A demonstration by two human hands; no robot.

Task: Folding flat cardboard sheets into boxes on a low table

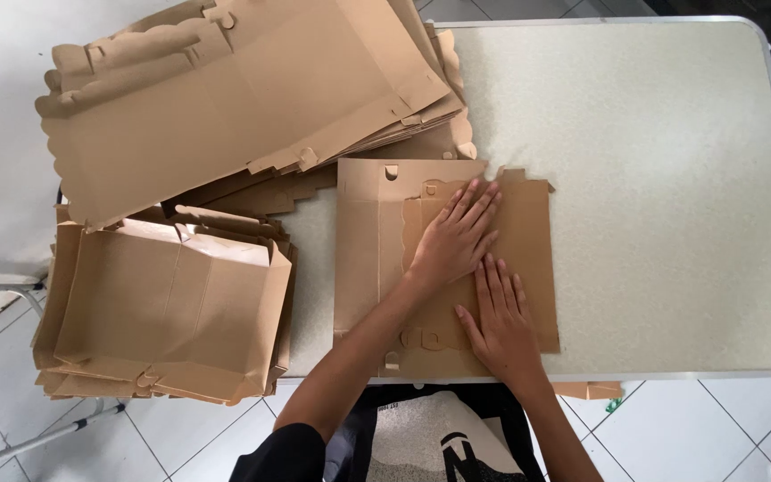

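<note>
Pressing one cardboard sheet (377, 259), left hand (452, 241) and right hand (501, 321) lie flat, grip released.

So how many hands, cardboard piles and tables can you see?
hands: 2, the left hand and right hand, both flat on one cardboard sheet
cardboard piles: 2, a flat stack and a part-folded stack
table: 1
Total: 5

Single head view, looking steeply down from above, close over the table (671, 178), near edge at bottom
</note>
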